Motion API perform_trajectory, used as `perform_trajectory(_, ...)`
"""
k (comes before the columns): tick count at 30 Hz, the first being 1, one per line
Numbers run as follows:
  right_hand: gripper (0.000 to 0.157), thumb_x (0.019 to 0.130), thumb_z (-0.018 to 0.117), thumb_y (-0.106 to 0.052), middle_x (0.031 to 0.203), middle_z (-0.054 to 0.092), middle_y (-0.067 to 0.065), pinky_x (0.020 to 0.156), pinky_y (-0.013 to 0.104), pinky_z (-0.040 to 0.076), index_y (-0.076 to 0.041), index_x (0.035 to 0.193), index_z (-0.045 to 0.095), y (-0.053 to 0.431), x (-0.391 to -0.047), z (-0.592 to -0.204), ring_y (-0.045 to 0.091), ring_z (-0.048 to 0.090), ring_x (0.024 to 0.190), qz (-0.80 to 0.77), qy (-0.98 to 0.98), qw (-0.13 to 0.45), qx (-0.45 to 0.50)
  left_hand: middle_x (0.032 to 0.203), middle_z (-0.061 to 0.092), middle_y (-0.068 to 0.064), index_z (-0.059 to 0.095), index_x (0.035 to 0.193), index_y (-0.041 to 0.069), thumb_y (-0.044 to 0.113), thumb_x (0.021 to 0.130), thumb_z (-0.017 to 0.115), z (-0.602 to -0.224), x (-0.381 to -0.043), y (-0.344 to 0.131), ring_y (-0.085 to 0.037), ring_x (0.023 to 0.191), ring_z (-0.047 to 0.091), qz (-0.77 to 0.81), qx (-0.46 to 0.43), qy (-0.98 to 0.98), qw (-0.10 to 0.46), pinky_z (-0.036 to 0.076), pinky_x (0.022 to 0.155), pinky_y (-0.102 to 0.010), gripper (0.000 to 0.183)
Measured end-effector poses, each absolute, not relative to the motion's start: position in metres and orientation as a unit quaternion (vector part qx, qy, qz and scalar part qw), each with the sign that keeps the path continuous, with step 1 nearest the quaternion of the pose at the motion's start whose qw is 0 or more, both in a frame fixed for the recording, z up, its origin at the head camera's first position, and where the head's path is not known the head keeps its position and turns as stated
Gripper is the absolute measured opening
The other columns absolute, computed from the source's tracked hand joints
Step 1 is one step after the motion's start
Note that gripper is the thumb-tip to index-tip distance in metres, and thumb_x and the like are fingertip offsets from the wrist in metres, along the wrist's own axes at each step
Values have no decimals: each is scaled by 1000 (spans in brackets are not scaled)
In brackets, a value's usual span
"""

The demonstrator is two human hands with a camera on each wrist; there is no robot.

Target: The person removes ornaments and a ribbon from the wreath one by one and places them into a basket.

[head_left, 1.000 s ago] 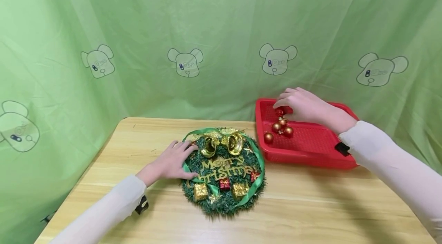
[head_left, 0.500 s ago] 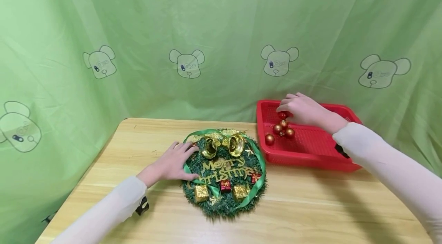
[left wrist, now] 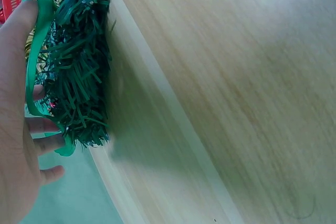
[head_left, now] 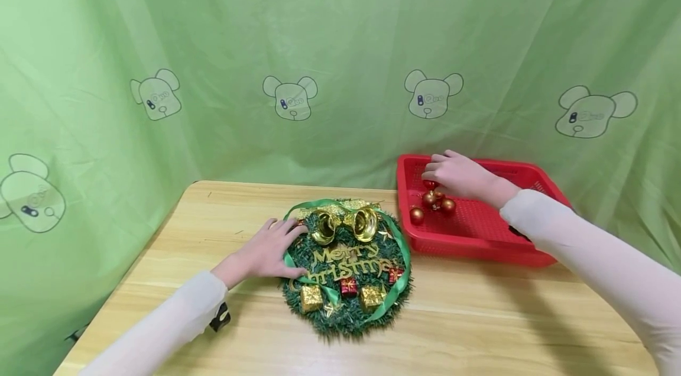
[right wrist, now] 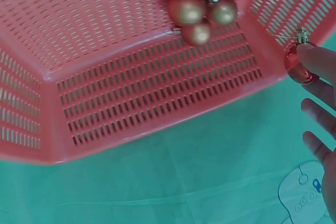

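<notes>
In the head view my right hand (head_left: 459, 176) is over the left part of a red plastic basket (head_left: 479, 250), pinching a shiny red bauble (right wrist: 299, 65) by thumb and finger. The right wrist view shows its gold cap and thin hanging loop. Several matte gold baubles lie in the basket, one gold bauble (head_left: 417, 215) apart from the cluster. My left hand (head_left: 266, 249) rests with spread fingers on the left edge of a green tinsel wreath (head_left: 340, 320). Its thumb and fingers lie by the green ribbon (left wrist: 35, 61). The wreath carries gold "Merry Christmas" lettering (head_left: 346, 269).
Gold bells (head_left: 364, 223) top the wreath, with small gold and red gift boxes (head_left: 311, 298) near its bottom. Everything stands on a light wooden table (head_left: 479, 323). A green curtain (head_left: 340, 21) with bear-head prints hangs behind the table and to its left.
My right hand has come slightly down and nearer, with the red bauble in its fingers. The left hand stays on the wreath. The head view has shifted a little.
</notes>
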State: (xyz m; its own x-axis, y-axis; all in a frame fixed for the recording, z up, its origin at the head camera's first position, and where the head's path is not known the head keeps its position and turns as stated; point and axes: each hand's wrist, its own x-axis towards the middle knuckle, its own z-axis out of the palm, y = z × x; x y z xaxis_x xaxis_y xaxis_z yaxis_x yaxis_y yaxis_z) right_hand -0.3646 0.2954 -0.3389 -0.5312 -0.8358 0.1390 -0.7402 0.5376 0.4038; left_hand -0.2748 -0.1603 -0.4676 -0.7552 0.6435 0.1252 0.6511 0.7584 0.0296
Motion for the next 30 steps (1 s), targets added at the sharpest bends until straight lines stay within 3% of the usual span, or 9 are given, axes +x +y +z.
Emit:
perform_trajectory(24,31,74,90,-17,97,76,7,89,53,54,-9,102,78,291,-386,-375,28,63,93,-185,-854,107,474,157,41,-22,39,155,16,78,83,57,-466,-273,-160,-42,141,46,-38,-352,-934,53,28,119,-67,96)
perform_trajectory(30,25,76,88,-15,95,77,6,88,50,53,-11,99,78,290,-391,-378,26,62,92,-196,-857,100,465,157,40,-22,38,155,15,77,83,58,-466,-275,-161,-40,142,45,-36,-349,-935,56,28,120,-66,96)
